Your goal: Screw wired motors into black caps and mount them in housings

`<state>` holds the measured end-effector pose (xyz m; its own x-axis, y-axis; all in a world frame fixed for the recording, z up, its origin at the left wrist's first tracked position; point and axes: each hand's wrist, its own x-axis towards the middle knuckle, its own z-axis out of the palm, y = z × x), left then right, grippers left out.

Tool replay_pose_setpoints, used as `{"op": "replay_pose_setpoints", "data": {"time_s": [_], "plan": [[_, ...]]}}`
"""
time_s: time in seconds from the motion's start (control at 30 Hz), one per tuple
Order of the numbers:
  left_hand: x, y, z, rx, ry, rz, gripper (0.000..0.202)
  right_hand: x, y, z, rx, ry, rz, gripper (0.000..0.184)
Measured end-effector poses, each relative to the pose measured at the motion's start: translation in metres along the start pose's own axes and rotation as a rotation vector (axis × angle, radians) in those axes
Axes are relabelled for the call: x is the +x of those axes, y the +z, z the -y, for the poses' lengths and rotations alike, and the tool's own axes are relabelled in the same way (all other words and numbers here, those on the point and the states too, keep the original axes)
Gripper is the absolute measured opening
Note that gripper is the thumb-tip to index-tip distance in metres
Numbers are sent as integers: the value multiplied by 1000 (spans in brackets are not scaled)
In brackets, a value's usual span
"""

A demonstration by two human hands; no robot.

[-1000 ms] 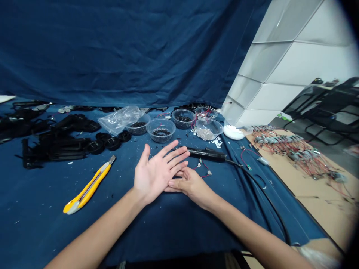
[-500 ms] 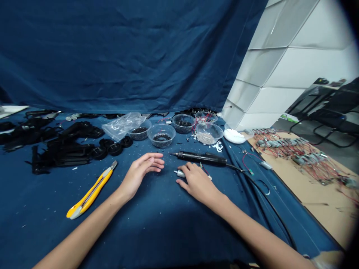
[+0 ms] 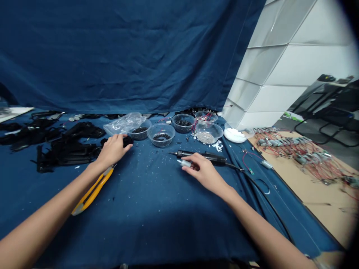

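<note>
Between the thumb and fingers of my right hand (image 3: 204, 170) is a small silver motor (image 3: 185, 163), its pale shaft end pointing left. Right behind that hand lies a black electric screwdriver (image 3: 214, 158), tip to the left and cable running off to the right. My left hand (image 3: 113, 150) reaches over the black round parts (image 3: 128, 141), thumb apart from the fingers. It covers most of these parts, and whether it touches them I cannot tell. Under my left forearm lies a yellow utility knife (image 3: 97, 192), partly hidden.
Clear bowls (image 3: 161, 135) of small black screws stand at the back, beside a plastic bag (image 3: 123, 123) and a bowl of white pieces (image 3: 235, 135). Black molded parts (image 3: 70, 147) are heaped at the left. Wired motors (image 3: 297, 144) cover part of the cardboard (image 3: 316, 198) on the right.
My left hand has moved left and away from me, from the middle to the black round parts. My right hand has taken hold of the motor and raised it slightly.
</note>
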<state>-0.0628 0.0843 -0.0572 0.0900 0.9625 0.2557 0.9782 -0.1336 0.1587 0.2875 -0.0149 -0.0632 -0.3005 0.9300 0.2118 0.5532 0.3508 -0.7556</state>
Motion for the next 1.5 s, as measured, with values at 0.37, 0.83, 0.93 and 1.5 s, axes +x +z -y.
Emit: {"op": "replay_pose_setpoints", "data": {"time_s": [0.37,0.83,0.93,1.5], "plan": [[46,9,8,215,-157,107,69,-4,16,-3,341,209,56,35],[-37,-7,-128,-1619,-256,239,48,-8,20,17,766,241,111,44],[-44,7,-153,-1870,-340,353,34,-10,23,13,823,244,136,46],[-70,23,-167,-1721,-177,439,32,-6,24,11,966,434,-15,42]]}}
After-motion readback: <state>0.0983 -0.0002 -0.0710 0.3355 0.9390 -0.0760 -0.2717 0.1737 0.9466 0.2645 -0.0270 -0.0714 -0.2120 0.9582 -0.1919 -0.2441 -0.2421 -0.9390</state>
